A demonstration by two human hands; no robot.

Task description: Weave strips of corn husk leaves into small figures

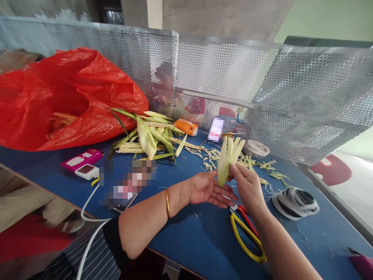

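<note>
My right hand (247, 182) is closed round the lower end of a bundle of pale green leaf strips (229, 157), which fan upward above the blue table (189, 237). My left hand (208, 189) lies palm up just left of the bundle, fingers stretched out and touching its base. A gold bangle sits on my left wrist. Yellow-handled scissors (246, 233) lie on the table under my right forearm.
A pile of green leaves (148, 136) spills from a red plastic bag (67, 93) at the back left. Leaf scraps (210, 155) litter the middle. A spool of white cord (295, 200) lies right. Pink and white devices (83, 163) sit left. A perforated metal screen (262, 85) walls the back.
</note>
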